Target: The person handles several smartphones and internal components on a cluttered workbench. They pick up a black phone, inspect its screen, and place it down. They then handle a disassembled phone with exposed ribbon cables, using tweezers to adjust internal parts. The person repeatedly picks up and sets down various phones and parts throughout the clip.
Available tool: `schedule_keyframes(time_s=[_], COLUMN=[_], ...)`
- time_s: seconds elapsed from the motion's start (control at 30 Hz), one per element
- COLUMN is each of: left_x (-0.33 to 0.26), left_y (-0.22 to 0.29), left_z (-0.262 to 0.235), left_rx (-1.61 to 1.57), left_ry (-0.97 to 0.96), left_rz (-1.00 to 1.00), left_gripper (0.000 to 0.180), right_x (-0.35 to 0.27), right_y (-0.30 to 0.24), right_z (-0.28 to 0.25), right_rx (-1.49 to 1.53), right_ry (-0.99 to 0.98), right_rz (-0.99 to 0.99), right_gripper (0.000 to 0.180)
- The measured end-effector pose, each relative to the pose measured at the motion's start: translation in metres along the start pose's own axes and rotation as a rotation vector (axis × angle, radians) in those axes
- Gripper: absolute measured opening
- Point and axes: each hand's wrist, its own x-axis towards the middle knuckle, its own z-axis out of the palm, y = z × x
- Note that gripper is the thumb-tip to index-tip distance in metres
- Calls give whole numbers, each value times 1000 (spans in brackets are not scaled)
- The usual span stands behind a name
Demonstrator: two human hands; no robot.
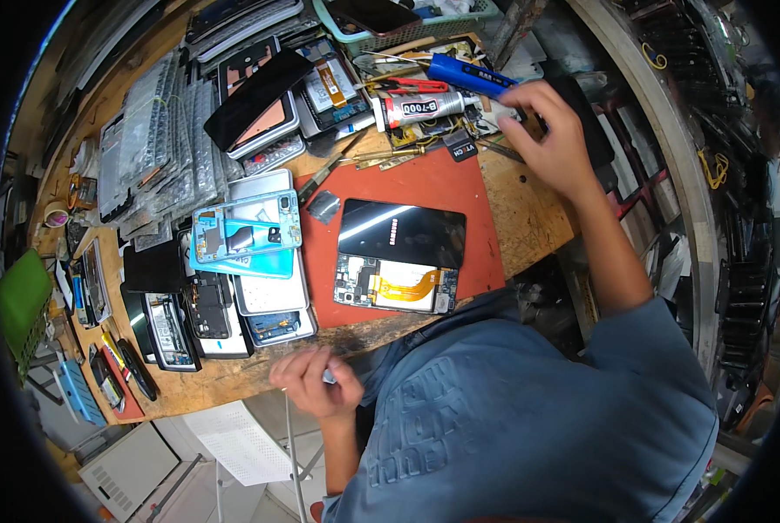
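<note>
On the orange-red mat [459, 183] lies an opened phone [397, 286], its circuit board, white battery and orange flex cable exposed. A lit-logo black phone screen [403, 231] rests across its upper part. My right hand [551, 135] is raised over the far right of the bench, thumb and fingers apart, with nothing visible in it. Its fingertips are close to a blue-handled tool [468, 74] with a thin metal shaft and a glue tube [425, 111]. Below the bench's near edge, my left hand [320, 383] is curled closed; a small greyish thing shows between its fingers, too little to name.
Phone frames and a light blue phone housing [246, 231] are stacked left of the mat. Bubble-wrapped parts [150, 139] pile up behind them. Tweezers, a red-handled cutter [412, 84] and a green basket [407, 35] crowd the back. A white perforated stool [237, 440] stands below left.
</note>
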Motion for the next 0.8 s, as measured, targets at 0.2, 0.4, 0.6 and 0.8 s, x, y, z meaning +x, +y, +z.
schedule_keyframes(time_s=[0.2, 0.4, 0.6, 0.8], left_x=[-14, -70, -89, -81], left_y=[32, -4, -23, -19], left_z=[11, -8, 14, 61], left_rx=[-299, -306, -6, -132], left_ry=[-358, -808, -794, -734], left_rz=[191, 164, 355, 317], left_gripper=[12, 31, 25, 42], right_x=[-92, -97, -85, -56], right_y=[-8, 17, 18, -9], right_z=[-12, -16, -10, 5], right_rx=[-42, -274, -223, -97], right_ry=[-18, -48, -114, -81], right_rz=[137, 114, 75, -74], right_gripper=[29, 28, 17, 19])
